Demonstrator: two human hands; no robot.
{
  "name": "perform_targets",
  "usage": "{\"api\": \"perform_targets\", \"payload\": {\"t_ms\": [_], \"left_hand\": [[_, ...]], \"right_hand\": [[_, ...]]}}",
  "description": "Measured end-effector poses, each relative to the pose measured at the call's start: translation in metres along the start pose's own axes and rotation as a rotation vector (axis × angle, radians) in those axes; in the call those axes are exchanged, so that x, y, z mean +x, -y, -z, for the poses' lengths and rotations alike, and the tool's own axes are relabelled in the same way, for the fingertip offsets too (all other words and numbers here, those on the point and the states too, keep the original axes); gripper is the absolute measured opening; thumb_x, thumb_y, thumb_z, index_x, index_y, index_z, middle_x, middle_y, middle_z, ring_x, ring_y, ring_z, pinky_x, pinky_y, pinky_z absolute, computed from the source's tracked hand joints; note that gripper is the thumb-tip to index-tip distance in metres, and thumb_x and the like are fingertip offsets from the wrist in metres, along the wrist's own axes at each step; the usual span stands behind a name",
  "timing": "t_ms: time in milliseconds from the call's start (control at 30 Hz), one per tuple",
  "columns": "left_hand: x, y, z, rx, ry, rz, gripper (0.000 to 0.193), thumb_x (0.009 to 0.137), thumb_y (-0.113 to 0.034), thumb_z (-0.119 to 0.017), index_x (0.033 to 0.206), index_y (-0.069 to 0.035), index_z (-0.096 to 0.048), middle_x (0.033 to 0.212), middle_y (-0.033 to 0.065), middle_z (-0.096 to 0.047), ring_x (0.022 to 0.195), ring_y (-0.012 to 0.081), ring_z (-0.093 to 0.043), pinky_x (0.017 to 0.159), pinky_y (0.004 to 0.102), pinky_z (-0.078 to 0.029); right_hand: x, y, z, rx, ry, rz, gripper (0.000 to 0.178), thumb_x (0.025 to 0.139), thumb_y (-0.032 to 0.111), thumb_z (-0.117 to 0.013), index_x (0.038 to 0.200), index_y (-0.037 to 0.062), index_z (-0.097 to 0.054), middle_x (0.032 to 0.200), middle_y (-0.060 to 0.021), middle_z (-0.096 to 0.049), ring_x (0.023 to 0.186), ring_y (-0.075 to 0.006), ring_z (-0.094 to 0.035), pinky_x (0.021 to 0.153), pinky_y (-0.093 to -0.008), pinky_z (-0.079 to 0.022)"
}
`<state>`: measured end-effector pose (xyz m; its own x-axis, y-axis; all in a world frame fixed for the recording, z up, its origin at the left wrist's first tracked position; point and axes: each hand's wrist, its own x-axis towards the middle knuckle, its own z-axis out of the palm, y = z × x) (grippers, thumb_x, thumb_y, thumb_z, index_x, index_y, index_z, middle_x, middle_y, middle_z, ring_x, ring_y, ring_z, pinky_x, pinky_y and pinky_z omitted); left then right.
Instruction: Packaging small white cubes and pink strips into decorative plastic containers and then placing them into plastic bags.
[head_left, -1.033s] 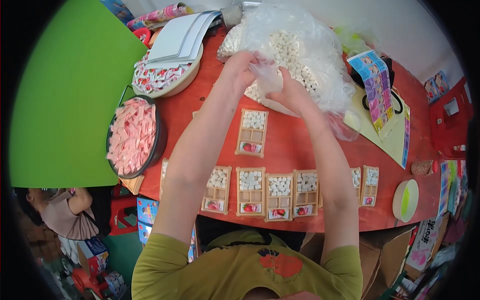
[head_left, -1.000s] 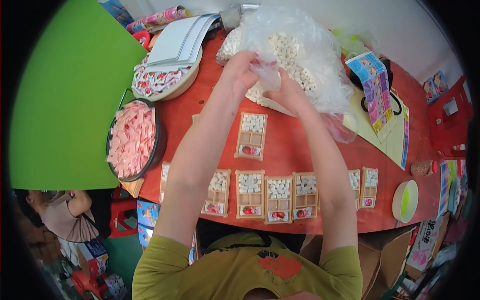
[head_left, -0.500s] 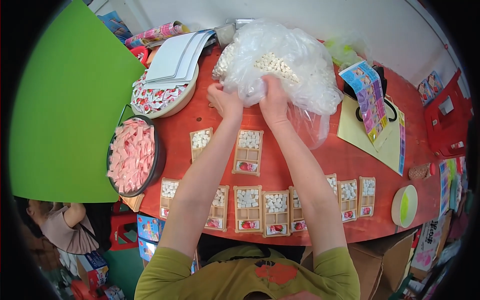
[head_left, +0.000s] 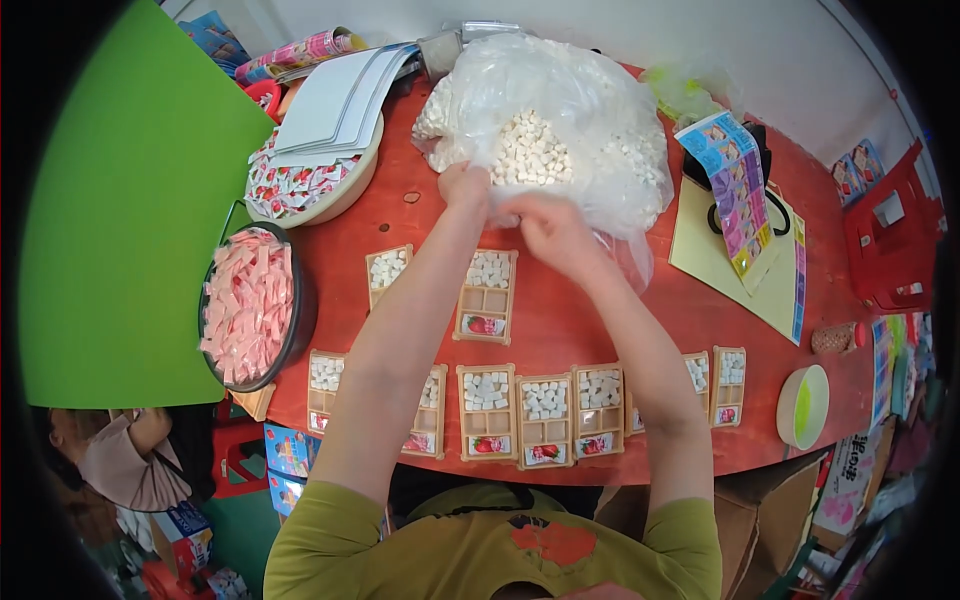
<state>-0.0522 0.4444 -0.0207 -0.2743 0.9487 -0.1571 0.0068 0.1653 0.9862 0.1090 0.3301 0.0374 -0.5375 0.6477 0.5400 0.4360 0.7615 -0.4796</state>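
In the head view, we see the big clear bag (head_left: 630,120) right at the grip, and most of it spreads out past both hands, on the side away from the body. White cubes (head_left: 533,155) show in the bag, just beyond the fingers. The left hand (head_left: 466,187) is curled up tight on the near edge of the bag. The right hand (head_left: 548,222) is just beside it, pinching the same edge, but we can't see all its fingertips. The left arm (head_left: 385,360) reaches out and leans to the right. The right arm (head_left: 645,350) reaches out and leans to the left, with its hand bent toward the other one. On the body side of the grip, we see a little tan tray (head_left: 489,300) with white cubes and a berry packet (head_left: 484,325) in it. Nearer the body, we find a row of filled trays (head_left: 546,431). Well off to the left of the grip, we spot a black tub (head_left: 303,325) full of pink packets (head_left: 250,300).
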Motion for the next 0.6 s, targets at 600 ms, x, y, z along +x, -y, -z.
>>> {"api": "perform_targets", "payload": {"t_ms": [600], "left_hand": [[-0.046, -0.054, -0.054, -0.656, 0.205, 0.270, 0.031, 0.082, 0.006, -0.047, 0.112, 0.002, -0.057, 0.102, 0.0166, -0.061, 0.092, 0.0297, -0.063, 0.071, 0.0454, -0.054]], "right_hand": [[-0.047, -0.032, 0.019, -0.021, -0.252, -0.620, 0.025, 0.095, 0.011, -0.054, 0.117, -0.0004, -0.053, 0.093, -0.0218, -0.065, 0.081, -0.0298, -0.065, 0.073, -0.0402, -0.050]]}}
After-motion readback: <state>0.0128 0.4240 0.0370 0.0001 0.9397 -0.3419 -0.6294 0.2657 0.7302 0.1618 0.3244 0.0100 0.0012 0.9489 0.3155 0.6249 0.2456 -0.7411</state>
